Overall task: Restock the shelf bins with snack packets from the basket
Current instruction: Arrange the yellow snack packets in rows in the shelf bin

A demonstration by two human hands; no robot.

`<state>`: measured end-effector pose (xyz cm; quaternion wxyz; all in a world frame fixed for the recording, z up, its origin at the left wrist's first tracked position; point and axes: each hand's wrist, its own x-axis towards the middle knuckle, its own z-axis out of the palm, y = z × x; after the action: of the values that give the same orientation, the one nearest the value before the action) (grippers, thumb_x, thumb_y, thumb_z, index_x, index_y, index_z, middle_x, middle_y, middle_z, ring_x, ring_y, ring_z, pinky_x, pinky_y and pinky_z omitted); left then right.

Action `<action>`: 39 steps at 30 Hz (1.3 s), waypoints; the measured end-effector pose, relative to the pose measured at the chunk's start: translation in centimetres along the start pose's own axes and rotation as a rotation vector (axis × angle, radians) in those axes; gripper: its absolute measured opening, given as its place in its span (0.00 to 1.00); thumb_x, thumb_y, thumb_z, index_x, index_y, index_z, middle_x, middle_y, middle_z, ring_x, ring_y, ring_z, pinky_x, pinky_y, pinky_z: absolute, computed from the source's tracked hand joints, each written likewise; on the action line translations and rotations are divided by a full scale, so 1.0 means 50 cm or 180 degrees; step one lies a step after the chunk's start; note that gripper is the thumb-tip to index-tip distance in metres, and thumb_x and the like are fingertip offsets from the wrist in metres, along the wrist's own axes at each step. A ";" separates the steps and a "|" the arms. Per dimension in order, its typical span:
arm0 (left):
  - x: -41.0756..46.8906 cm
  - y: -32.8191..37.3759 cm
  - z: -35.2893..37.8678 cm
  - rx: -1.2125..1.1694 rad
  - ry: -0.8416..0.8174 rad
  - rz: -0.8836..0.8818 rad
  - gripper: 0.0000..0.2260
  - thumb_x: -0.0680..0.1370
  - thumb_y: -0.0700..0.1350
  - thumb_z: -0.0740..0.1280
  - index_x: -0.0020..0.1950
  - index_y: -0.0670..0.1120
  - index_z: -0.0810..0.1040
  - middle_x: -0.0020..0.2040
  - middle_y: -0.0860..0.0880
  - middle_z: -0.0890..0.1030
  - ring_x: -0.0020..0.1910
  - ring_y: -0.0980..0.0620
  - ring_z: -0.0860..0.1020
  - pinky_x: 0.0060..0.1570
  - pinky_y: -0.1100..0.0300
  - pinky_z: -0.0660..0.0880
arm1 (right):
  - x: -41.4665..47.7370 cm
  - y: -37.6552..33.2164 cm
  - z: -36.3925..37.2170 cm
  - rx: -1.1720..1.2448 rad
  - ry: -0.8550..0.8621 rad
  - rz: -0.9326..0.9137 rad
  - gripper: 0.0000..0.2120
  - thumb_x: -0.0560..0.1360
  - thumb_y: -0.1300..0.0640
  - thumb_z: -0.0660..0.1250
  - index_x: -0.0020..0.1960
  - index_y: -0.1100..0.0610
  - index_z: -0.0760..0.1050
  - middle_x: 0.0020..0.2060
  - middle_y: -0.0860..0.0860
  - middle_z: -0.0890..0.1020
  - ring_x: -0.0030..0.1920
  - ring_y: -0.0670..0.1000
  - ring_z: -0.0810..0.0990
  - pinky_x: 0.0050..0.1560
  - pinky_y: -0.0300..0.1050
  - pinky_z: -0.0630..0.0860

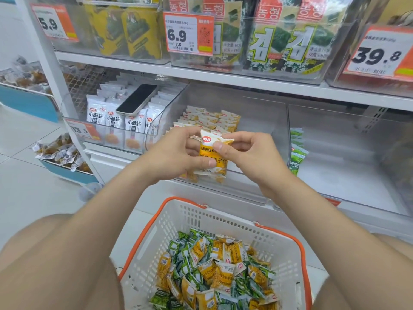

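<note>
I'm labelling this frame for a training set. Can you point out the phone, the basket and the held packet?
phone point(137, 99): head view, middle of its dark screen.
basket point(223, 220): head view, white far wall below the rim.
held packet point(208, 153): head view, yellow front under the English text.

- Pale, glossy floor tiles lie below and to the left of the left hand, with thin grout lines and soft reflections on them.
- Up to the left of that hand stands a white shelving upright, and a white shelf board crosses above both hands.
- Beside the upright, up and left of the left hand, there's a wire mesh panel.
- Further left again are two blue-fronted racks, one above the other, the lower one close to the floor.
- High above the right hand, in the top corner, a strip of yellowish wall shows.
- The light is bright and even, with glare on the clear plastic overhead.
</note>
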<state>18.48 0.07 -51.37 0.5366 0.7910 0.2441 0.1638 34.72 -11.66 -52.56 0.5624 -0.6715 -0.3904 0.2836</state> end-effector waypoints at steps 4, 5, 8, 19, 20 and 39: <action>0.004 0.001 -0.003 -0.0156 0.0077 0.0009 0.22 0.72 0.37 0.80 0.62 0.48 0.78 0.49 0.46 0.88 0.49 0.47 0.87 0.50 0.54 0.83 | 0.003 -0.005 -0.004 0.0589 -0.0057 0.0282 0.14 0.74 0.58 0.78 0.55 0.65 0.83 0.38 0.50 0.86 0.33 0.40 0.82 0.32 0.29 0.73; 0.005 0.002 -0.002 -0.0135 0.0130 0.0039 0.22 0.71 0.37 0.80 0.61 0.49 0.78 0.48 0.46 0.88 0.49 0.47 0.87 0.51 0.53 0.83 | 0.004 -0.007 -0.004 0.0600 -0.0084 0.0290 0.14 0.74 0.59 0.78 0.56 0.65 0.83 0.38 0.51 0.87 0.32 0.40 0.82 0.32 0.29 0.73; 0.012 -0.003 0.001 0.0050 0.0438 0.0163 0.19 0.72 0.39 0.81 0.58 0.51 0.79 0.46 0.51 0.87 0.45 0.52 0.87 0.48 0.58 0.83 | 0.013 -0.010 -0.007 0.0132 0.0030 0.0099 0.12 0.74 0.57 0.79 0.55 0.58 0.84 0.40 0.50 0.88 0.34 0.41 0.83 0.33 0.31 0.75; 0.047 -0.088 -0.024 0.2841 0.0783 -0.0050 0.16 0.78 0.38 0.61 0.62 0.49 0.80 0.59 0.46 0.82 0.54 0.44 0.78 0.55 0.46 0.78 | 0.089 0.053 0.002 -0.1984 -0.0224 0.0319 0.12 0.68 0.53 0.83 0.44 0.57 0.84 0.40 0.53 0.87 0.42 0.54 0.87 0.51 0.55 0.84; 0.047 -0.088 -0.024 0.2860 0.0742 -0.0057 0.17 0.78 0.37 0.60 0.62 0.49 0.80 0.60 0.45 0.81 0.58 0.44 0.79 0.56 0.45 0.79 | 0.091 0.052 0.008 -0.1913 -0.0292 0.0512 0.11 0.69 0.56 0.83 0.43 0.59 0.83 0.42 0.54 0.87 0.39 0.54 0.88 0.48 0.54 0.85; -0.029 -0.158 0.108 0.3623 -0.0918 -0.0934 0.07 0.76 0.52 0.70 0.43 0.49 0.81 0.42 0.50 0.77 0.45 0.45 0.78 0.42 0.54 0.76 | -0.089 0.073 0.056 -0.3615 -0.1670 -0.0753 0.09 0.72 0.54 0.61 0.40 0.54 0.79 0.34 0.51 0.79 0.37 0.55 0.80 0.37 0.52 0.81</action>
<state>18.41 -2.48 -60.69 0.0739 0.9261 0.3248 -0.1771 30.81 -14.15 -56.98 0.0319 -0.7256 -0.6762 0.1234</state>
